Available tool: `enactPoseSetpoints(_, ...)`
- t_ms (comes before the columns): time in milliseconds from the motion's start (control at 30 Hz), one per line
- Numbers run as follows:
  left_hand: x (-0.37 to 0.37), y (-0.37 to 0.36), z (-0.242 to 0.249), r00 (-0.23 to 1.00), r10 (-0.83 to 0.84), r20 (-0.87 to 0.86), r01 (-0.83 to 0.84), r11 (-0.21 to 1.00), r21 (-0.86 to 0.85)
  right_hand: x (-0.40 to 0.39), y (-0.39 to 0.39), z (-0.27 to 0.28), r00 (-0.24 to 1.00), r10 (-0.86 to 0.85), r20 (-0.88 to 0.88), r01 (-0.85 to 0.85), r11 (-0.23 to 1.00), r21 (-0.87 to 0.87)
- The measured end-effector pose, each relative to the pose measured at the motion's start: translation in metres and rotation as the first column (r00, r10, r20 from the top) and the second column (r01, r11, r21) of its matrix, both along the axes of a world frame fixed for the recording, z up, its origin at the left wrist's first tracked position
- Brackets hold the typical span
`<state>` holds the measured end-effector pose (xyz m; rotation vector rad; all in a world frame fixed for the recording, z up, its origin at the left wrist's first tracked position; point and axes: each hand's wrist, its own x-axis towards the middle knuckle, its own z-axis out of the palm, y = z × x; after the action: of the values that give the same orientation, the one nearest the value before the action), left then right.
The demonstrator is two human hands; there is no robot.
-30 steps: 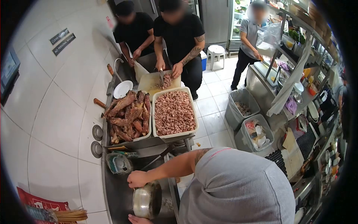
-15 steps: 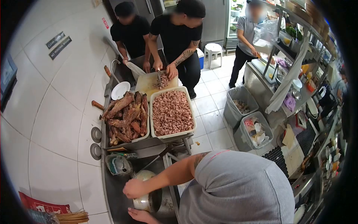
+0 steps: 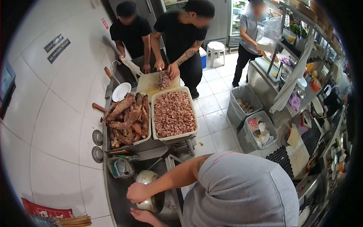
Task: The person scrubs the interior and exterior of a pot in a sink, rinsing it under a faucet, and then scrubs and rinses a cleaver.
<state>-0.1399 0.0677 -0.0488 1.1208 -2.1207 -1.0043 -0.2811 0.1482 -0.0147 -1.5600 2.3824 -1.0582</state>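
A round, worn metal pot [image 3: 155,206] lies tilted in the steel sink [image 3: 121,196]. My right hand [image 3: 138,192] is the upper one, its fingers curled at the pot's near side; what they hold, if anything, is hidden. Below it, my left hand [image 3: 143,216] has its fingers stretched out beside the pot's lower edge. A clear plastic container [image 3: 120,167] sits at the sink's upper left corner. The grey shirt [image 3: 242,189] fills the bottom right.
Beyond the sink stand a tray of large meat pieces [image 3: 126,117] and a tub of chopped meat [image 3: 174,113]. A person chops meat on a board [image 3: 148,84], with another alongside. Two grey bins [image 3: 242,109] stand right; a third person works behind them.
Both hands have shifted slightly, and the pot's upper edge shows a little more. The view has moved slightly. The chopping person's head has moved right.
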Motion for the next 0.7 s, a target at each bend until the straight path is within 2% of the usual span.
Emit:
enactPoseSetpoints(33,0.007,0.000,-0.001,0.998,0.049,-0.045,-0.049,0.999,-0.001,-0.012,0.009,0.008,0.996,-0.027,0.083,0.022,0.998,0.057)
enactPoseSetpoints(67,0.013,0.000,-0.003,0.991,0.098,-0.089,-0.098,0.995,0.001,-0.024,0.012,-0.002,0.997,-0.024,0.079,0.020,0.998,0.057)
enactPoseSetpoints(100,0.018,0.004,0.006,0.986,0.128,-0.107,-0.123,0.991,0.053,-0.041,0.019,-0.018,0.985,-0.088,0.149,0.089,0.996,0.000)
enactPoseSetpoints(167,0.017,-0.001,-0.004,0.986,0.119,-0.114,-0.118,0.993,0.022,-0.044,0.017,-0.029,0.948,-0.173,0.267,0.196,0.979,-0.063)
enactPoseSetpoints(200,0.015,-0.004,-0.014,0.986,0.111,-0.126,-0.113,0.994,-0.007,-0.035,0.011,-0.022,0.950,-0.163,0.267,0.186,0.981,-0.062)
enactPoseSetpoints(267,0.015,-0.014,-0.028,0.990,0.120,-0.076,-0.123,0.991,-0.042,-0.010,-0.011,-0.013,0.989,-0.105,0.101,0.104,0.994,0.018)
enactPoseSetpoints(300,0.012,-0.011,-0.024,0.992,0.114,-0.056,-0.115,0.993,-0.020,-0.003,-0.011,-0.006,1.000,-0.010,0.005,0.010,1.000,-0.015)
enactPoseSetpoints(333,0.010,-0.009,-0.020,0.994,0.107,-0.037,-0.107,0.994,0.003,-0.003,-0.005,-0.002,1.000,0.001,0.002,-0.001,1.000,-0.018)
enactPoseSetpoints(400,0.018,-0.006,-0.015,0.986,0.126,-0.110,-0.127,0.992,-0.003,-0.010,0.006,0.006,0.993,-0.038,0.110,0.043,0.998,-0.045)
enactPoseSetpoints(467,0.026,-0.001,-0.009,0.975,0.185,-0.124,-0.178,0.982,0.065,-0.042,0.003,-0.034,0.960,-0.119,0.253,0.148,0.984,-0.098)
enactPoseSetpoints(500,0.026,0.001,-0.010,0.971,0.202,-0.126,-0.194,0.978,0.070,-0.045,0.003,-0.040,0.941,-0.160,0.299,0.189,0.979,-0.070)
enactPoseSetpoints(533,0.024,0.001,-0.012,0.973,0.174,-0.149,-0.175,0.985,0.009,-0.032,0.002,-0.025,0.943,-0.147,0.300,0.175,0.982,-0.069)
enactPoseSetpoints(567,0.020,0.003,-0.014,0.974,0.145,-0.173,-0.156,0.987,-0.050,-0.015,-0.002,-0.010,0.972,-0.117,0.205,0.127,0.991,-0.037)
enactPoseSetpoints(600,0.014,0.007,-0.012,0.972,0.160,-0.171,-0.170,0.984,-0.046,-0.002,-0.002,0.002,0.990,-0.082,0.112,0.083,0.997,-0.001)
enactPoseSetpoints(667,0.003,0.009,-0.007,0.981,0.057,-0.185,-0.071,0.995,-0.071,0.004,-0.006,0.001,0.994,-0.037,0.100,0.037,0.999,-0.007)
enactPoseSetpoints(700,0.007,-0.002,-0.016,0.989,0.080,-0.125,-0.086,0.995,-0.049,0.001,-0.008,0.002,0.997,-0.007,0.078,0.009,1.000,-0.014)
